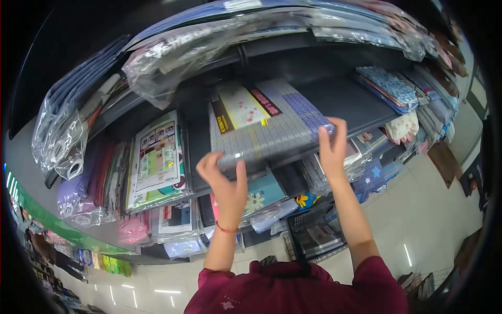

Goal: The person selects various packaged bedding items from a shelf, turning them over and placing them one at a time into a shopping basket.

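Observation:
A flat, plastic-wrapped pack of checked fabric (266,137), grey and violet with a printed label insert, lies on the dark shelf in front of me. My left hand (226,182) grips its near left corner, thumb and fingers apart around the edge. At the near right corner, my right hand (333,150) holds the pack with the fingers bent over the side. The pack's near edge reaches the front of the shelf. Whether its underside rests fully on the shelf is hidden.
Left of the pack stands a stack of wrapped packs with a printed sheet (157,152). Folded blue textiles (389,89) lie to the right. Bagged textiles (172,57) overhang from the shelf above. Below are more packs and a black basket (316,238) on the floor.

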A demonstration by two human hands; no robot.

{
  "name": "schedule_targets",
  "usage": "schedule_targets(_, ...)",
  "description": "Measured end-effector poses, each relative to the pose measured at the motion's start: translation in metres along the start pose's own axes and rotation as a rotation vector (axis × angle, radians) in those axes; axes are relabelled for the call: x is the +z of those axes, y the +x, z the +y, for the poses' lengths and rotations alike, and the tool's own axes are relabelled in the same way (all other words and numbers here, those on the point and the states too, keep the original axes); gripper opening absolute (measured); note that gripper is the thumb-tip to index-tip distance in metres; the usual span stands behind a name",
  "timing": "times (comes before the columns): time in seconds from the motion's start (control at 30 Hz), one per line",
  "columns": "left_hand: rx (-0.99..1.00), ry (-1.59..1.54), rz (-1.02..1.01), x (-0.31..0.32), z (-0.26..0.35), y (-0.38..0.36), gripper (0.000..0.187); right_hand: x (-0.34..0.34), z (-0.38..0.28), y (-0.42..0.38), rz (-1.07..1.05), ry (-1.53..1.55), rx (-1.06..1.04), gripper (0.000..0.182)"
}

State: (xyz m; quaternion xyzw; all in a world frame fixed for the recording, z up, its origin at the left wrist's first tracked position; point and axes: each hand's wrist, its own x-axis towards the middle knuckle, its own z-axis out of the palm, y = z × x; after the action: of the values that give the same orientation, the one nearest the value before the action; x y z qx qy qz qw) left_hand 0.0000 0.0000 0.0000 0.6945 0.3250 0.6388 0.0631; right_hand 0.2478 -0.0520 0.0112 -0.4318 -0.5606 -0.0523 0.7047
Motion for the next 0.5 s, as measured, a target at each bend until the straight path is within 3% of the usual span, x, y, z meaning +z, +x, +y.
schedule_targets(0.03, -0.045, -0.014, -0.002, 0.015, -0.007, 0.006, 0.049, 0.006, 0.008, 0.010, 0.072, -0.293, 0.019, 0.031)
schedule_targets(0.07, -0.086, -0.030, -0.004, 0.028, -0.014, 0.012, 0.043, 0.008, 0.020, 0.020, 0.058, -0.380, -0.068, 0.030)
schedule_targets(0.1, -0.055, 0.021, -0.035, 0.005, -0.042, 0.029, 0.042, 0.047, 0.026, 0.009, 0.052, -0.371, -0.022, 0.031)
schedule_targets(0.2, 0.112, 0.063, 0.000, 0.022, -0.076, 0.056, 0.041, 0.069, 0.053, 0.027, 0.084, -0.274, 0.019, 0.031)
schedule_targets(0.27, 0.037, 0.006, -0.049, 0.028, -0.080, 0.059, 0.040, 0.074, 0.065, 0.034, 0.097, -0.264, 0.050, 0.033)
schedule_targets(0.37, 0.016, 0.007, -0.071, 0.034, -0.085, 0.069, 0.038, 0.083, 0.067, 0.047, 0.062, -0.253, 0.277, 0.034)
schedule_targets(0.5, 0.016, 0.006, -0.062, 0.041, -0.095, 0.075, 0.039, 0.091, 0.080, 0.051, 0.068, -0.241, 0.308, 0.037)
